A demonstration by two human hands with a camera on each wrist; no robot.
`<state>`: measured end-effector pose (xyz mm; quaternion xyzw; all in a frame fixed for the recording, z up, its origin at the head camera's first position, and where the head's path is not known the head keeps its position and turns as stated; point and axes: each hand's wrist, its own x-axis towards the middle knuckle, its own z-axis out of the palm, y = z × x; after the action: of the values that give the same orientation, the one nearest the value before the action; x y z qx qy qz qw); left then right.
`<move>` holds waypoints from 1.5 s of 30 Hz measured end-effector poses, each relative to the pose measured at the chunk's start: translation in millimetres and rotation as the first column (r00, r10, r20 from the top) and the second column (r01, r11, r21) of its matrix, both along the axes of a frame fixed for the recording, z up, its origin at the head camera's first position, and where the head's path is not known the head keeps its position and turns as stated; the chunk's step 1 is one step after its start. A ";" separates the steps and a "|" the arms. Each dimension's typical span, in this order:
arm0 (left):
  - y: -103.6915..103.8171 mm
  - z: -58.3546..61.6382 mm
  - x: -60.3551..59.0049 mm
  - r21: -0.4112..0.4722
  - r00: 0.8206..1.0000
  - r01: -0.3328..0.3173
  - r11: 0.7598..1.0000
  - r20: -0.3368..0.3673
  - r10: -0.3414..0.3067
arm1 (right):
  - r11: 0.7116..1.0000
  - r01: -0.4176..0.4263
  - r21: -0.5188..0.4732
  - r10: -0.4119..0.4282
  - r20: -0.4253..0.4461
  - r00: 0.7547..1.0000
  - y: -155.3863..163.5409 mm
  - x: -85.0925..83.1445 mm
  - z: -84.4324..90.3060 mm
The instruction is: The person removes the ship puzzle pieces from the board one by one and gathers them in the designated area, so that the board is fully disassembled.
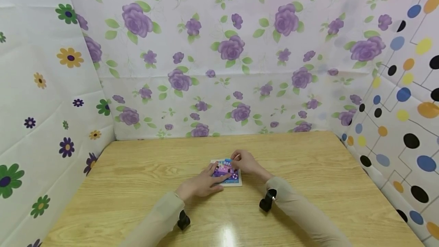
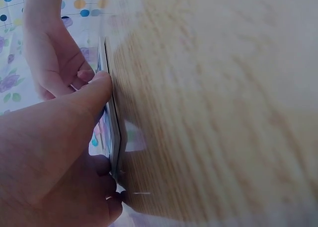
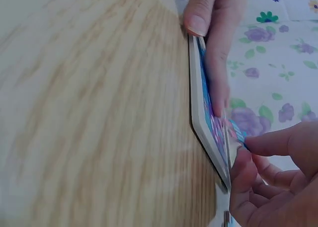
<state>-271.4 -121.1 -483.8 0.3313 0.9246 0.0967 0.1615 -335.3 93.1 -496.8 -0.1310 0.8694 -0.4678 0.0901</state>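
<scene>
A small square picture puzzle (image 1: 234,181) with a pale border and a purple, pink and blue print lies flat on the table. My left hand (image 1: 203,183) rests on its left side, fingers spread across the print, thumb by the near edge. At the puzzle's upper right, my right hand (image 1: 247,163) pinches a thin puzzle piece (image 3: 238,132) between thumb and fingertips. That piece is tilted up from the surface, showing a blue and white print; the fingers hide part of it. Both hands cover much of the picture.
The puzzle lies on a light wood-grain table (image 1: 154,163). A purple-flowered cloth (image 1: 229,48) hangs behind the table's far edge. A cloth with colourful flowers (image 1: 68,125) stands at left, a dotted one (image 1: 404,94) at right.
</scene>
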 end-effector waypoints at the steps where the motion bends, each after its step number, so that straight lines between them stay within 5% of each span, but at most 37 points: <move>1: 0.1 0.0 0.1 0.000 1.000 -0.001 1.000 -0.004 0.001 | 1.000 0.002 -0.013 -0.002 0.011 1.000 1.8 -0.2 0.6; 13: -0.1 -3.2 -0.6 -0.017 0.999 -0.008 1.000 -0.032 0.007 | 0.989 0.071 -0.126 -0.056 0.122 0.991 24.5 -2.1 1.7; 45: 0.0 -1.7 4.1 0.016 1.000 0.008 1.000 -0.029 -0.007 | 0.981 0.157 -0.118 -0.134 0.180 0.975 90.8 -9.8 0.9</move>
<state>-267.3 -121.1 -485.5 0.3374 0.9247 0.0988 0.1458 -345.1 183.9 -495.9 -0.0320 0.8329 -0.5390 0.1211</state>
